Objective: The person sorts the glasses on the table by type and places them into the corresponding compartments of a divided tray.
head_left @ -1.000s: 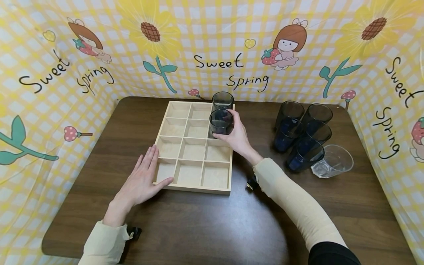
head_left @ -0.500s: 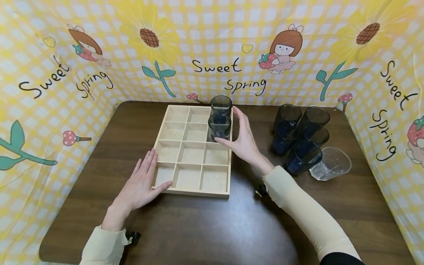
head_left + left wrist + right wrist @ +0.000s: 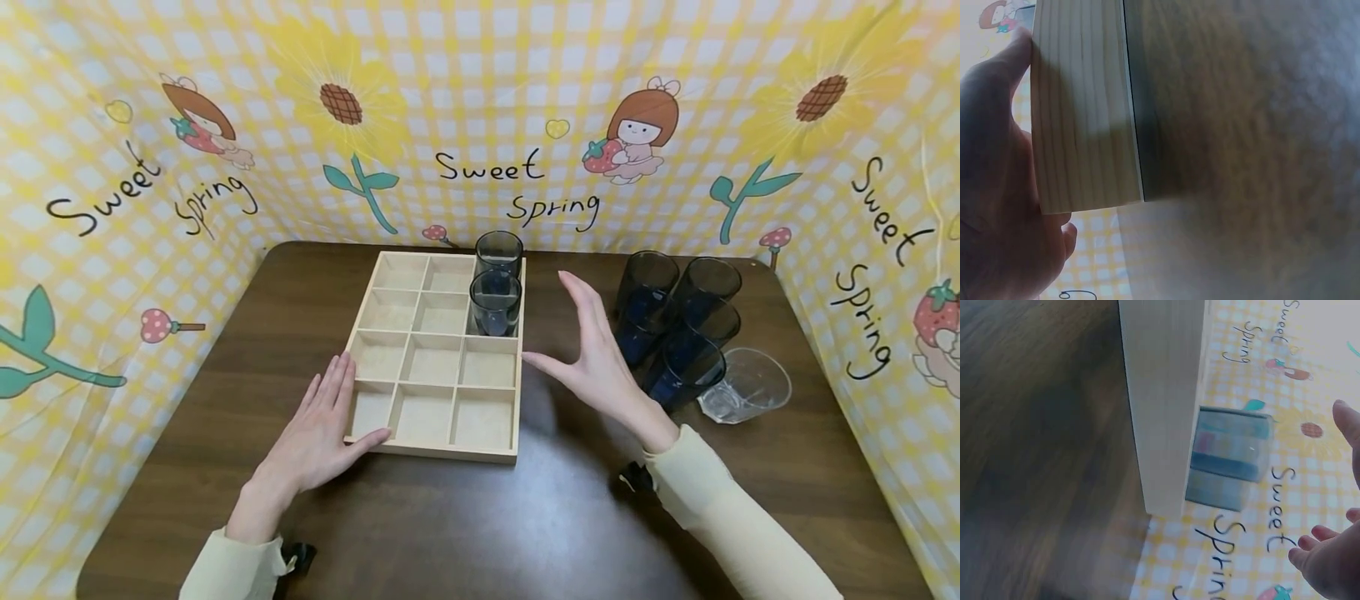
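Note:
A pale wooden compartment tray (image 3: 450,455) lies on the table, three cells wide. In its right column, two smoky blue-grey tumblers stand upright: one in the back cell (image 3: 498,248), the other (image 3: 496,305) just in front. My left hand (image 3: 315,437) rests along the tray's left side, fingers straight, thumb over the near left corner; the left wrist view shows the tray's side wall (image 3: 1082,125) beside it. To the right of the tray hangs my right hand (image 3: 600,358), thumb and fingers spread wide with nothing between them. Both tumblers (image 3: 1232,444) rise above the tray wall in the right wrist view.
Several dark blue tumblers (image 3: 684,371) stand bunched right of my right hand. A clear glass (image 3: 746,387) sits beside them. A yellow checked cloth (image 3: 480,108) with printed flowers walls the back and sides of the brown table (image 3: 420,525).
My right hand has let go of the nearer tumbler, which stays in its cell, and has drawn back to the right, fingers spread. The left hand stays against the tray.

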{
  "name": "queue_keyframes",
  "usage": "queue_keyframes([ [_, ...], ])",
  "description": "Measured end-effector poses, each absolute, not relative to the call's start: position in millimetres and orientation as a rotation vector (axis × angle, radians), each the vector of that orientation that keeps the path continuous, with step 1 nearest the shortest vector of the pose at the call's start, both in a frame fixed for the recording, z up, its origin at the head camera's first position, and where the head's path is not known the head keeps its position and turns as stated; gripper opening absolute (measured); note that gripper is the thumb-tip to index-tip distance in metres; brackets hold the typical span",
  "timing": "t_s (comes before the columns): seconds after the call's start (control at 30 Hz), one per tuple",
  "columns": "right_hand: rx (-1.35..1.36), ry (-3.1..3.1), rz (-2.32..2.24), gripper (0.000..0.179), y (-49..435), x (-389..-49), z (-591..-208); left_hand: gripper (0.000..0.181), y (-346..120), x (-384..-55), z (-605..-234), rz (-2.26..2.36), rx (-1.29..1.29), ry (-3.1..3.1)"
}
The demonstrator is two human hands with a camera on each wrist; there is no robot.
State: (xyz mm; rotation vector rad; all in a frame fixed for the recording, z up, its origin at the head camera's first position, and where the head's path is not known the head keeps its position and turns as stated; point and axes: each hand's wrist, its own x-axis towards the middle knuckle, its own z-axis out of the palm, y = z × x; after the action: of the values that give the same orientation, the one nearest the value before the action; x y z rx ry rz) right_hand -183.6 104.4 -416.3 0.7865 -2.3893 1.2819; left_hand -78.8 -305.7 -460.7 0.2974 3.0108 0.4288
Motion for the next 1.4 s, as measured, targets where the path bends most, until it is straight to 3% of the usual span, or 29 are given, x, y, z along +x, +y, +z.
queue_keyframes([
  [0.5, 0.714, -2.528, 1.062, 0.110, 170.3, -160.5, -405.6, 0.119, -305.7, -78.3, -463.0, 0.447, 0.296, 3.012],
  [0.93, 0.341, -2.505, 0.777, 0.080, 224.3, -138.8, -400.4, 0.119, -305.6, -77.2, -463.6, 0.464, 0.309, 3.017],
  [1.4, 0.205, -2.469, 0.583, 0.077, 238.7, -132.0, -414.9, 0.119, -304.9, -75.8, -463.9, 0.445, 0.299, 3.032],
])
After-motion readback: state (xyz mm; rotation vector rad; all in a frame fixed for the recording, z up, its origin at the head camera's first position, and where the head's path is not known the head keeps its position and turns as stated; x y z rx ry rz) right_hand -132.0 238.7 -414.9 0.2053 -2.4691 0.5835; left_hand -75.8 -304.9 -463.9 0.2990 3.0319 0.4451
